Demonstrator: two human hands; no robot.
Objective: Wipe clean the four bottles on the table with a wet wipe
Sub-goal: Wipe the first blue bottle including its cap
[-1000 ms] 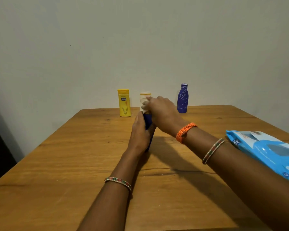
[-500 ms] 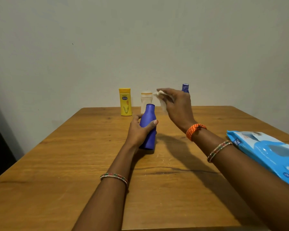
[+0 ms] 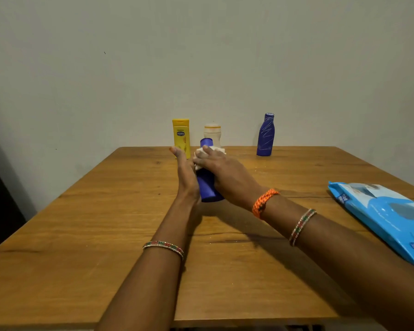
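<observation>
**Wiping the blue bottle at mid-bench**

The wooden bench fills most of my view, running back to a plain wall. On its right edge lies a blue wipe pack, flat and partly cut off by the frame.

My 2 forearms reach in from the near edge and meet at the middle of the bench. My right hand lies over the blue bottle, its fingers pressing a white wipe against the bottle's upper part. My left hand lies against the bottle's left side with its fingers stretched straight, not curled round it. The bottle leans away from me, its cap pointing toward the wall.

At the far edge stand 3 more bottles, upright: a patterned bottle alone on the right, well apart from the others, then a yellow bottle and a white bottle close together just behind my hands.
</observation>
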